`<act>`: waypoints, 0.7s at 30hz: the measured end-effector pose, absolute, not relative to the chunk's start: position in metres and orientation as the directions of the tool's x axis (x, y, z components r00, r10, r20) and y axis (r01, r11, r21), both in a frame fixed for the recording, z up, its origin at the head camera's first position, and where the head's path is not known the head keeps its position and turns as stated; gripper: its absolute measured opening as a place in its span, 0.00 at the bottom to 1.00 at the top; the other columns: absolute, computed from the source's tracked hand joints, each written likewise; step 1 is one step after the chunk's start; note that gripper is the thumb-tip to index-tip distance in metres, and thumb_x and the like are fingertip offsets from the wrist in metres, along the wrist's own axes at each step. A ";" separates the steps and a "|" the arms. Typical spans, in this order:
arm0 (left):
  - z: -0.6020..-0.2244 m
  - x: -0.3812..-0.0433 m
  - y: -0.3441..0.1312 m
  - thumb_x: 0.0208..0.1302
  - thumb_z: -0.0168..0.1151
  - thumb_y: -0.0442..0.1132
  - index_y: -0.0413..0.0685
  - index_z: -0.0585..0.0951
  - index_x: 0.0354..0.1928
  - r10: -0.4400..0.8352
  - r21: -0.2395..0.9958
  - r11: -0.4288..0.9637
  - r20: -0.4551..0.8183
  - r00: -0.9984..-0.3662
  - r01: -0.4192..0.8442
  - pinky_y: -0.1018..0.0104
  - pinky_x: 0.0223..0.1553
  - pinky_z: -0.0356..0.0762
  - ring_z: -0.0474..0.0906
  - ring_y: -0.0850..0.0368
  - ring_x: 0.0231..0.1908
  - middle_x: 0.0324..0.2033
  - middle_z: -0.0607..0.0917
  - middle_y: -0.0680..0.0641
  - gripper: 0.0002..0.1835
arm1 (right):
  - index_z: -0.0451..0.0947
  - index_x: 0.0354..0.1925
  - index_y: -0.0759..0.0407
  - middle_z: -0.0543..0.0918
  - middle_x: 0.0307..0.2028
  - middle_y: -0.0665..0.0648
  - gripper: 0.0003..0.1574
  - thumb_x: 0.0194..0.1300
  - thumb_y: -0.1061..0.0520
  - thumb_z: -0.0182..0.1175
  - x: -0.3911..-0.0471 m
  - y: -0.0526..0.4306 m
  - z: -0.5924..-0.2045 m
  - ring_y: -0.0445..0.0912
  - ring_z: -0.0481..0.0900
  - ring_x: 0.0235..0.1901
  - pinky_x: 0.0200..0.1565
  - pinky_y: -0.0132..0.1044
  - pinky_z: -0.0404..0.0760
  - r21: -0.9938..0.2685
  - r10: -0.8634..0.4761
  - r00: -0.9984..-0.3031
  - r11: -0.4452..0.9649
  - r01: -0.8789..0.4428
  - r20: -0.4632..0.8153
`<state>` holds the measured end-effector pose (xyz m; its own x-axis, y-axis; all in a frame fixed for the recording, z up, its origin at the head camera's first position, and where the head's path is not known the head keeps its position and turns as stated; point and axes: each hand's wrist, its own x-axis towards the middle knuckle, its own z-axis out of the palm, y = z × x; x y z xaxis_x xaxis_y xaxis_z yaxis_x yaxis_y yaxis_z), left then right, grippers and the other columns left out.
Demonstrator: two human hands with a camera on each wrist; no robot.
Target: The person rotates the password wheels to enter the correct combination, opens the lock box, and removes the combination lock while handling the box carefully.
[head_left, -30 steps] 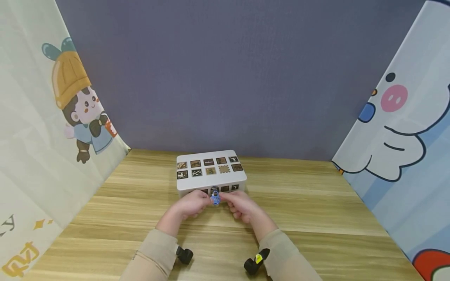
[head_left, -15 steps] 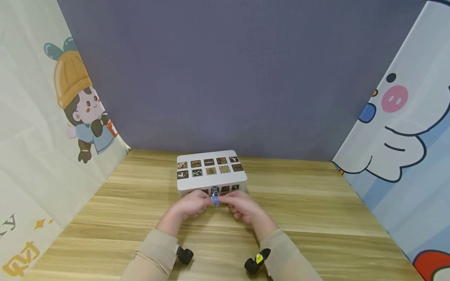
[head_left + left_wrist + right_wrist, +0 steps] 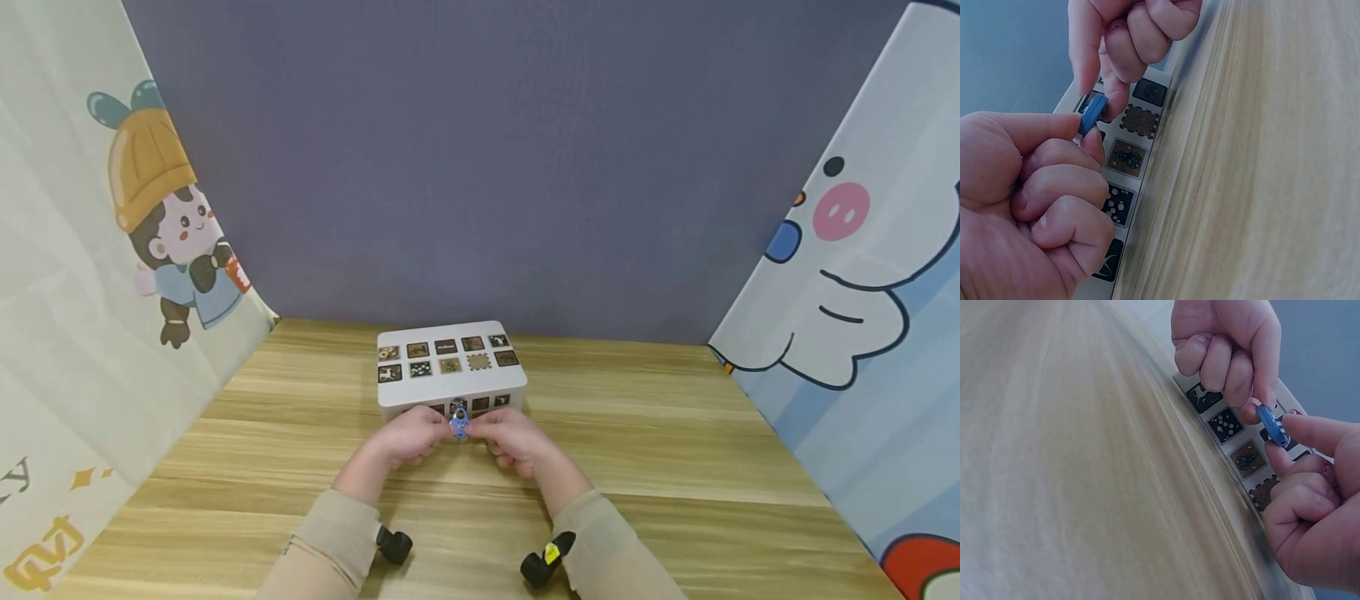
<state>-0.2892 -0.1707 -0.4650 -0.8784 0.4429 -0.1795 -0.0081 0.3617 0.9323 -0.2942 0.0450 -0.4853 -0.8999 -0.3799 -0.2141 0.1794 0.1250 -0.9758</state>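
Note:
A small blue padlock hangs at the front clasp of a white box with dark square pictures on its lid and front. My left hand pinches the padlock's left side between thumb and index finger, the other fingers curled into the palm. From the opposite side, my right hand pinches it with thumb and index fingertip. In the right wrist view, whitish marks run along the face of the blue padlock body. The left wrist view shows its narrow side between the fingertips of both hands. The box lid is down.
The box stands on a wood-grain table near its back, in front of a grey-purple panel. Cartoon-printed curtains flank the table on both sides. Black wrist-worn devices sit at both beige sleeves.
My right fingertips have shifted slightly on the padlock, and its body has turned a little. The box and my left hand stay in place.

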 end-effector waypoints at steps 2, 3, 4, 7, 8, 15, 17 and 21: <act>-0.465 -0.290 -0.171 0.71 0.58 0.38 0.34 0.78 0.34 0.443 0.933 0.359 -0.179 -0.878 -0.008 0.73 0.13 0.55 0.54 0.64 0.12 0.12 0.63 0.57 0.12 | 0.84 0.47 0.68 0.62 0.14 0.45 0.19 0.66 0.54 0.67 -0.294 0.045 -0.486 0.37 0.55 0.13 0.15 0.28 0.55 -0.976 -0.377 -0.901 0.125 0.179 -0.213; -0.465 -0.290 -0.171 0.71 0.58 0.37 0.34 0.78 0.34 0.444 0.934 0.358 -0.178 -0.878 -0.008 0.73 0.13 0.55 0.54 0.65 0.12 0.12 0.63 0.57 0.12 | 0.84 0.47 0.68 0.62 0.14 0.45 0.18 0.67 0.54 0.67 -0.295 0.044 -0.486 0.37 0.55 0.13 0.15 0.28 0.55 -0.976 -0.374 -0.903 0.125 0.179 -0.213; -0.465 -0.290 -0.171 0.71 0.58 0.37 0.34 0.78 0.34 0.444 0.934 0.358 -0.177 -0.878 -0.008 0.73 0.13 0.55 0.54 0.65 0.12 0.12 0.63 0.57 0.11 | 0.84 0.47 0.68 0.62 0.14 0.45 0.18 0.67 0.54 0.67 -0.295 0.044 -0.486 0.37 0.55 0.13 0.15 0.28 0.55 -0.975 -0.370 -0.904 0.125 0.182 -0.216; -0.466 -0.291 -0.171 0.71 0.57 0.37 0.34 0.78 0.34 0.446 0.934 0.358 -0.176 -0.878 -0.006 0.73 0.13 0.55 0.54 0.65 0.11 0.12 0.63 0.57 0.11 | 0.84 0.45 0.67 0.62 0.14 0.45 0.17 0.68 0.53 0.66 -0.294 0.043 -0.487 0.37 0.55 0.13 0.15 0.28 0.55 -0.974 -0.356 -0.909 0.138 0.180 -0.218; -0.466 -0.291 -0.171 0.71 0.57 0.37 0.34 0.78 0.34 0.446 0.934 0.357 -0.175 -0.877 -0.005 0.73 0.13 0.55 0.54 0.65 0.11 0.12 0.63 0.57 0.11 | 0.84 0.45 0.67 0.61 0.14 0.45 0.17 0.68 0.53 0.65 -0.294 0.042 -0.487 0.37 0.55 0.13 0.15 0.28 0.55 -0.973 -0.351 -0.910 0.140 0.181 -0.220; -0.467 -0.292 -0.171 0.71 0.57 0.37 0.34 0.78 0.34 0.444 0.934 0.358 -0.178 -0.878 -0.008 0.73 0.13 0.55 0.54 0.64 0.11 0.12 0.63 0.57 0.11 | 0.84 0.42 0.66 0.62 0.14 0.45 0.16 0.69 0.53 0.64 -0.294 0.039 -0.489 0.37 0.55 0.13 0.15 0.29 0.56 -0.973 -0.325 -0.920 0.146 0.178 -0.217; -0.467 -0.292 -0.171 0.71 0.57 0.37 0.35 0.77 0.32 0.442 0.934 0.358 -0.181 -0.879 -0.012 0.73 0.13 0.55 0.54 0.64 0.11 0.12 0.63 0.57 0.11 | 0.84 0.41 0.66 0.62 0.14 0.45 0.15 0.69 0.53 0.64 -0.293 0.038 -0.489 0.37 0.55 0.13 0.15 0.28 0.56 -0.973 -0.322 -0.922 0.145 0.179 -0.217; -0.467 -0.292 -0.171 0.72 0.57 0.37 0.37 0.75 0.30 0.439 0.934 0.358 -0.187 -0.879 -0.020 0.73 0.13 0.55 0.53 0.64 0.11 0.12 0.63 0.57 0.12 | 0.83 0.41 0.67 0.62 0.14 0.46 0.15 0.69 0.53 0.63 -0.293 0.037 -0.489 0.38 0.55 0.13 0.15 0.28 0.56 -0.973 -0.322 -0.921 0.142 0.180 -0.218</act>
